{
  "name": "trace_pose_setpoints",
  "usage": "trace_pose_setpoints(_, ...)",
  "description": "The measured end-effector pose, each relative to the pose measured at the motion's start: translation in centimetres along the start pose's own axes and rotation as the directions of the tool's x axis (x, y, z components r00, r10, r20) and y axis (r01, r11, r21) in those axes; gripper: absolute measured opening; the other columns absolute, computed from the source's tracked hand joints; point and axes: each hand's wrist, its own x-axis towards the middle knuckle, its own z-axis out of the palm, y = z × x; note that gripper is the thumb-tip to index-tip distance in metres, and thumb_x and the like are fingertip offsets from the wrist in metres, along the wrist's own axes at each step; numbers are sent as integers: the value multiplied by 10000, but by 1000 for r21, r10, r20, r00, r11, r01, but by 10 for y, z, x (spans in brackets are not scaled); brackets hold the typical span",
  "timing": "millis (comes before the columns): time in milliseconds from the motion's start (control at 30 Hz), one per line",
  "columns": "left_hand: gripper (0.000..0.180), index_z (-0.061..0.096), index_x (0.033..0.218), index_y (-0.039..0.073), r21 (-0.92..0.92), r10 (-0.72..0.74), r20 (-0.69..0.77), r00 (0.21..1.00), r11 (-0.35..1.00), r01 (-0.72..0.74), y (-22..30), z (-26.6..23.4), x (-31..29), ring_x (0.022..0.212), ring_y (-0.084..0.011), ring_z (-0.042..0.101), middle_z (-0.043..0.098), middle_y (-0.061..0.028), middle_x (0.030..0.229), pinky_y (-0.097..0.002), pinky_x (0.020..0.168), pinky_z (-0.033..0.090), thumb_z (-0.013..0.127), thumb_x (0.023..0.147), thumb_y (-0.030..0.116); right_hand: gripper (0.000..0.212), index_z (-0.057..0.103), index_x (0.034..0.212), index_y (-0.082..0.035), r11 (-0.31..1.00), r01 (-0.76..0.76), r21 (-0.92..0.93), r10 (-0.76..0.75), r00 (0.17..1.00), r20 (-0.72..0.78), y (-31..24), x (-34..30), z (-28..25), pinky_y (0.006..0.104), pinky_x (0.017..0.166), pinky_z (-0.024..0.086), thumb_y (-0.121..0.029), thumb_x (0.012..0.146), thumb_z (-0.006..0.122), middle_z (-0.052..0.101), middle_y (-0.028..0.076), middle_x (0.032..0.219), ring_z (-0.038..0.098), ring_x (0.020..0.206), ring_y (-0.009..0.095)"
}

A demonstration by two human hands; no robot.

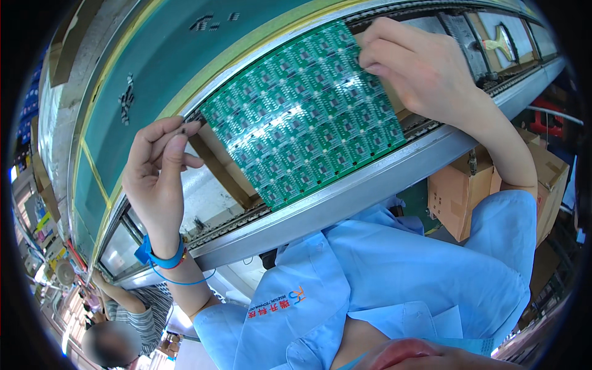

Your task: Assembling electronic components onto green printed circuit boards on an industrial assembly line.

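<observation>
A green circuit-board panel (302, 117), covered with a repeating grid of small parts, lies across the two rails of a conveyor in front of me. My left hand (159, 163) is beside the panel's left edge, over the far rail. Its thumb and fingertips are pinched together around something small and dark, too small to name. Over the panel's far right corner is my right hand (425, 71), its fingers curled and closed; whatever they may hold is hidden. A blue wrist strap (165, 254) with a thin cord circles my left wrist.
Beyond the conveyor runs a green-matted bench (166, 74). Small dark components (126, 102) lie there in loose groups. The conveyor's metal near rail (345, 179) passes between me and the panel. Cardboard boxes (462, 191) stand at right; another person (139, 314) is at lower left.
</observation>
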Motion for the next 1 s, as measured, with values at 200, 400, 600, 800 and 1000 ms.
trace_pose_setpoints(200, 90, 613, 895, -9, 160, 113, 31, 993, 980, -117, 1, 15, -7, 620, -90, 598, 631, -48, 824, -229, 524, 455, 658, 818, -15, 61, 568, 886, 6, 958, -224, 180, 215, 974, 66, 4, -10, -11, 272, 681, 436, -25, 848, 604, 550, 85, 850, 555, 746, 232)
trace_pose_setpoints(400, 81, 618, 840, 15, 366, 271, 137, 953, 880, -303, 5, 34, -3, 610, -119, 549, 586, -49, 809, -242, 538, 416, 668, 784, -15, 106, 539, 865, 10, 939, -313, 145, 288, 942, 172, 6, -17, -1, 289, 640, 418, -87, 885, 579, 507, 97, 793, 522, 696, 240)
trace_pose_setpoints(600, 77, 616, 814, 25, 534, 367, 264, 892, 715, -452, 11, 41, 3, 567, -118, 535, 588, -52, 798, -238, 530, 406, 672, 775, -12, 116, 534, 866, 11, 932, -326, 156, 295, 936, 190, 6, -18, 1, 301, 619, 410, -96, 896, 570, 492, 103, 781, 507, 674, 242)
trace_pose_setpoints(800, 94, 620, 783, 63, 593, 413, 339, 845, 604, -533, 19, 42, 11, 548, -155, 540, 595, -30, 787, -293, 557, 409, 686, 737, 14, 114, 531, 867, 16, 936, -311, 165, 279, 942, 187, 11, -18, 2, 299, 619, 408, -87, 892, 574, 489, 104, 777, 503, 674, 240)
trace_pose_setpoints(1000, 68, 628, 789, 71, 681, 391, 393, 832, 485, -549, 29, 39, 10, 580, -179, 549, 599, -29, 791, -315, 601, 417, 677, 751, 43, 92, 548, 857, -3, 957, -261, 130, 242, 959, 148, 13, -16, 6, 336, 606, 422, -84, 865, 589, 510, 104, 782, 537, 693, 269)
